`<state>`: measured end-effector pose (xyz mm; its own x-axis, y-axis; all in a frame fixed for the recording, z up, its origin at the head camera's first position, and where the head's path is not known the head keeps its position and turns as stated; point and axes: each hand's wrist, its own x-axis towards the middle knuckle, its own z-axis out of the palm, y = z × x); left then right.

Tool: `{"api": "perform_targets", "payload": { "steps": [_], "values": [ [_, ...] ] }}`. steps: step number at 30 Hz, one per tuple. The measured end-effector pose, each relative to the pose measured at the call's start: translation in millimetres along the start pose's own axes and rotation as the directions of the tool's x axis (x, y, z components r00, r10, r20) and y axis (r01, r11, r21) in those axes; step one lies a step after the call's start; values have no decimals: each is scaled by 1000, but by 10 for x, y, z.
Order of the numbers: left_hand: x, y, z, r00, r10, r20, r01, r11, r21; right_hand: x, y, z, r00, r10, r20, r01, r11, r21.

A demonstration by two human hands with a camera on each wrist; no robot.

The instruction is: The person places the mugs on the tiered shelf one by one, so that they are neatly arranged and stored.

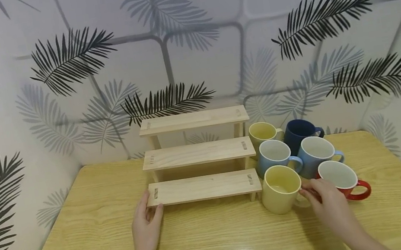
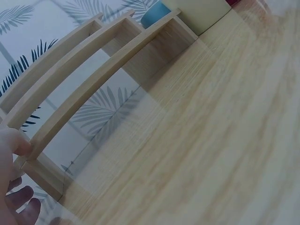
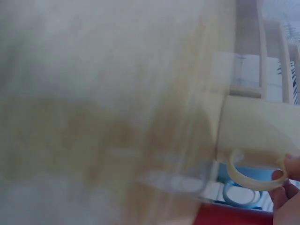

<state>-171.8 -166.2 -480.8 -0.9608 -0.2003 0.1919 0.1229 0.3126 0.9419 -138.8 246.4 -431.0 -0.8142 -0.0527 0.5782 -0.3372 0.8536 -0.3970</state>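
Yellow front mug (image 1: 280,195), left of the right hand (image 1: 327,199) pinching its handle (image 3: 255,183)

Your head view is bright and evenly lit, with a small white glare on the near tabletop (image 1: 204,247) and a soft shadow beside your right hand (image 1: 326,199). Your left wrist view is dimmer, bowing the shelf boards (image 2: 89,86); your right wrist view is hazy, mostly blurred.

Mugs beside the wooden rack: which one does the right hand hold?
The front yellow mug, by the lowest shelf: the right hand pinches its handle. The other yellow mug stands at the back, away from that hand.
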Motion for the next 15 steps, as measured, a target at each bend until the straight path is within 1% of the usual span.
{"api": "perform_targets", "payload": {
  "steps": [3,6,7,8,9,10,11,12,13,15],
  "values": [
    [-1,1,1,1000,0,4,0,1000,9,-62,-15,34,998,69,-3,-69,998,11],
    [6,-9,1,1000,7,4,-7,1000,21,-103,-41,64,993,114,-15,-113,993,42],
    [18,-51,6,1000,15,1,-15,999,29,-116,-49,74,991,133,-19,-131,989,62],
    [21,-57,6,1000,20,-2,-20,999,32,-128,-55,83,987,159,-20,-156,983,92],
    [24,-63,8,1000,22,-4,-22,999,38,-138,-56,93,982,189,-13,-185,972,147],
    [27,-70,9,1000,24,-6,-24,999,41,-149,-53,106,975,221,-4,-215,954,209],
    [28,-76,10,1000,25,-5,-24,999,46,-163,-48,121,967,253,9,-246,930,274],
    [27,-78,10,1000,24,-5,-24,998,50,-176,-36,140,960,278,25,-269,899,345],
    [26,-81,9,1000,23,-3,-23,998,54,-189,-26,159,951,306,43,-294,852,433],
    [26,-86,8,1000,18,3,-18,998,59,-210,1,201,930,357,84,-335,730,596]
  ]
}}
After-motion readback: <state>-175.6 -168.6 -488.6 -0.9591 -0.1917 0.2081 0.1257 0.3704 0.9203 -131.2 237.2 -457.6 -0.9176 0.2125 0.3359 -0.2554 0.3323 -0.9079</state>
